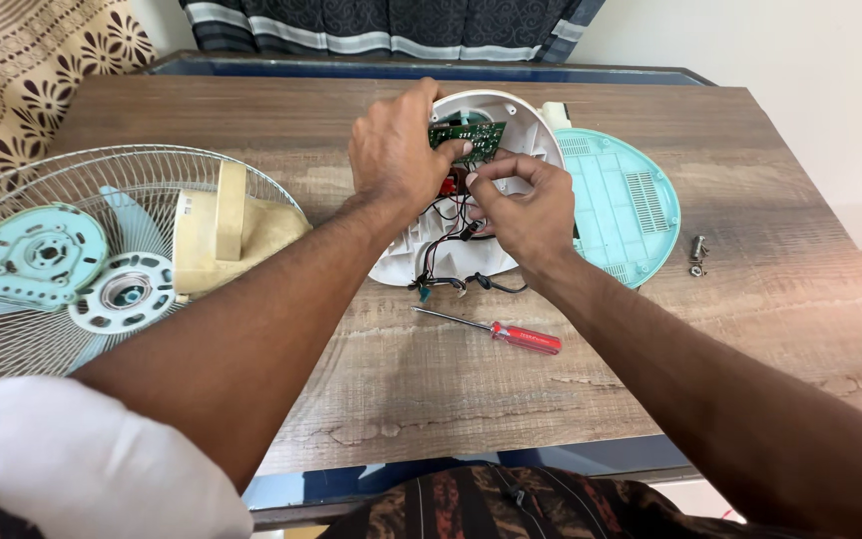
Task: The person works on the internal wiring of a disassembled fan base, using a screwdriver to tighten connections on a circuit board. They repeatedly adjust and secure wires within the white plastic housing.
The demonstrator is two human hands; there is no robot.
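Observation:
A white round fan base housing [521, 125] lies open on the wooden table [750, 200]. My left hand [396, 150] pinches the left end of a small green circuit board [471, 137] held over the housing. My right hand [521, 205] grips the board's lower right edge, fingers curled over the black and red wires [441, 265] that trail out of the housing. Both hands hide the inside of the housing.
A pale teal round base cover [626, 205] lies right of the housing. A red-handled screwdriver [511, 334] rests near the front. Screws [697, 255] sit at right. A wire fan guard [62, 269] with teal blade, hub parts and cream motor cover [226, 235] fills the left.

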